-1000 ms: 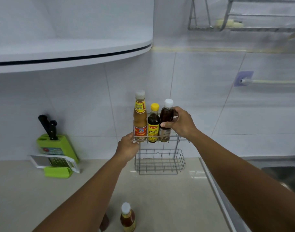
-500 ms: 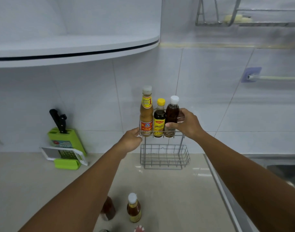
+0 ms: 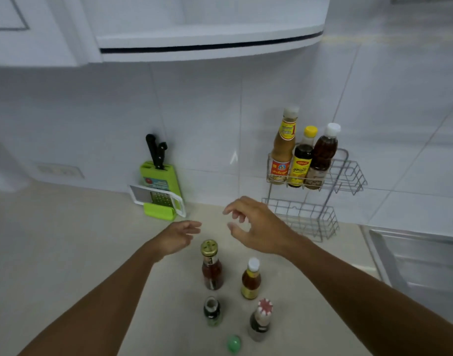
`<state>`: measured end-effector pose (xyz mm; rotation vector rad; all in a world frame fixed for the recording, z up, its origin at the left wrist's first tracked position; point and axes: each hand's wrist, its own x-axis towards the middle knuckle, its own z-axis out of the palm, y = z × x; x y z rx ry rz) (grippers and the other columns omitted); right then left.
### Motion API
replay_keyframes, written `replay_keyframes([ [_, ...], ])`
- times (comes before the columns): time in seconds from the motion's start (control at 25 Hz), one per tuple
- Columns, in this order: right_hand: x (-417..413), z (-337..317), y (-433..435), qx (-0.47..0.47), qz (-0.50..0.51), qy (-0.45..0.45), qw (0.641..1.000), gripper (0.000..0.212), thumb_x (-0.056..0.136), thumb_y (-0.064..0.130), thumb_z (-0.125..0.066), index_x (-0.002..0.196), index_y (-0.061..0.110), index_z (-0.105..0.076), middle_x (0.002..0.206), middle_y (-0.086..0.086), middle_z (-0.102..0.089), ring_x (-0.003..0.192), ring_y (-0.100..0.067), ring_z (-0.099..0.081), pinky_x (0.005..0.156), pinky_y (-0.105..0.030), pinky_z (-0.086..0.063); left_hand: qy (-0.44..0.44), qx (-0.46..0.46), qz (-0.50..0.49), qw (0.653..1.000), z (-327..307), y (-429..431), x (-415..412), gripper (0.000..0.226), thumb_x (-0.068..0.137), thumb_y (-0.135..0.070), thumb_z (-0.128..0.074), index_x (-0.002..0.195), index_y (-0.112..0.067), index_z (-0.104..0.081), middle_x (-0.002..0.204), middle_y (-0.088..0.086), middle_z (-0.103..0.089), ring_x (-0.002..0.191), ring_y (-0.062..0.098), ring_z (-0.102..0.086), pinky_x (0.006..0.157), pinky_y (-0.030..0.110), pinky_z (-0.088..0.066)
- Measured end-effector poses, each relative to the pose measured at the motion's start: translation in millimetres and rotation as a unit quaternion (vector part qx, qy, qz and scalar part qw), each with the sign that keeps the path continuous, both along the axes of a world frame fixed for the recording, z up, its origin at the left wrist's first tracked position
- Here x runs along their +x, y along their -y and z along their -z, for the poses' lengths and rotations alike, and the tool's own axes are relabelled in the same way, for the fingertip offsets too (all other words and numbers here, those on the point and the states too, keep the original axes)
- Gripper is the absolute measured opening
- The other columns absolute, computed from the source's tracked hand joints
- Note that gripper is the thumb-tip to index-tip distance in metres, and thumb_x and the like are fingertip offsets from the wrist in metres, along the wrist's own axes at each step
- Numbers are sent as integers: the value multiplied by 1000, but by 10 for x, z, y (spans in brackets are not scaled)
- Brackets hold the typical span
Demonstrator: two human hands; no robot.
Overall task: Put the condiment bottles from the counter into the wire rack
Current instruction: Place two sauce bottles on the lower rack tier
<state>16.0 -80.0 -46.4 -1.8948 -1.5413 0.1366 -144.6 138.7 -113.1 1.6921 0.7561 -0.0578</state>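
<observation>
On the table (image 3: 66, 253) before us we count five bottles waiting. Nearest our hands stands a red sauce bottle (image 3: 211, 265) with a gold cap, upright. Just to its right stands an amber bottle (image 3: 251, 278) with a white cap and yellow label. Closer to us are a small dark bottle (image 3: 212, 311) with a greenish base and a bottle with a red-and-white cap (image 3: 260, 320). At the bottom edge only a green cap (image 3: 233, 344) shows (what lies beneath it we cannot tell).

Our left hand (image 3: 177, 236) hovers above the table just beyond the red sauce bottle, fingers loosely spread, holding nothing. Our right hand (image 3: 258, 227) hangs a little higher, thumb and fingers curved and apart, also bare of any load. Neither hand touches a bottle.

The wire rack (image 3: 343, 176) stands against the tiled wall to the right. Its upper tier holds three bottles side by side at its left end: a tall tan sauce bottle (image 3: 283, 147), a dark bottle with a yellow cap (image 3: 302, 158) and a brown bottle with a white cap (image 3: 323, 155). Its lower tier (image 3: 302, 217) holds nothing.

Further left by the wall sit a green knife block (image 3: 158, 181) with black handles, and a white-framed grater (image 3: 156, 201) leaning on it.
</observation>
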Motion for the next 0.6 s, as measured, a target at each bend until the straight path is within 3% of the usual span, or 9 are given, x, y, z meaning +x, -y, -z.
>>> replay_keyframes([
  [0.12,-411,215,-327,-216,-76,-1,973,55,90,46,-65,141,32,-50,124,4,-52,104,-12,-54,93,-33,-51,-18,14,90,996,315,276,-200,66,73,8,-67,129,-25,-56,127,-7,-63,119,5,-56,82,16,-52],
  [0.28,-598,405,-524,-273,-55,61,958,54,91,34,-63,143,22,-53,131,-5,-51,118,-28,-58,97,-42,-51,31,19,42,998,582,525,-250,50,69,-13,-84,114,-22,-66,114,-4,-71,117,11,-60,98,31,-50],
  [0.44,-616,476,-551,-279,-31,45,959,49,94,30,-62,142,21,-55,134,-7,-50,122,-30,-53,99,-42,-49,33,55,6,998,793,675,-278,40,62,-33,-87,97,-31,-68,93,-7,-72,90,11,-66,84,31,-53],
  [0.6,-568,415,-462,-246,-26,10,969,47,92,28,-66,137,20,-58,127,-4,-53,117,-26,-54,98,-40,-49,94,95,-14,991,760,780,-288,39,63,-23,-87,94,-32,-66,80,-22,-70,74,-3,-62,72,22,-50],
])
